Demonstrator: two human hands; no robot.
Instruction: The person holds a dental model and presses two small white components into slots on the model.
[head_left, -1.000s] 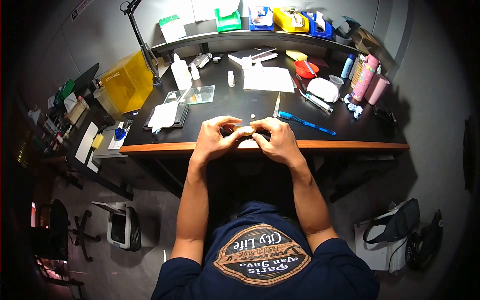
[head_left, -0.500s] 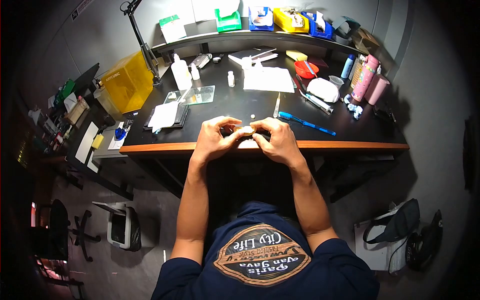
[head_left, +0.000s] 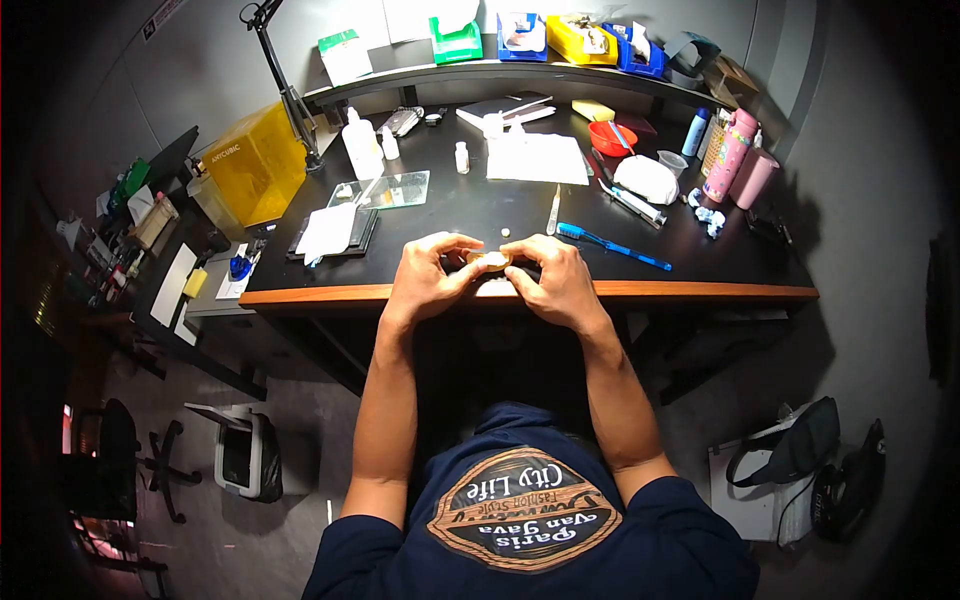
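Above the table's wooden front edge, my left hand (head_left: 437,272) and my right hand (head_left: 549,277) pinch a small yellowish piece (head_left: 490,261) between them, from its left and right sides. Its exact shape is too small to tell. Just beyond the fingertips lies a tiny whitish pellet (head_left: 506,232). To the right of it are a thin metal tool (head_left: 554,211) and a blue brush (head_left: 614,247), both resting on the black tabletop.
White sheets (head_left: 537,160) lie mid-table, with a small bottle (head_left: 462,158) beside them. A glass plate (head_left: 400,189) and a dark pad with white cloth (head_left: 327,231) are at left. At right stand a red bowl (head_left: 612,139) and a pink bottle (head_left: 730,157).
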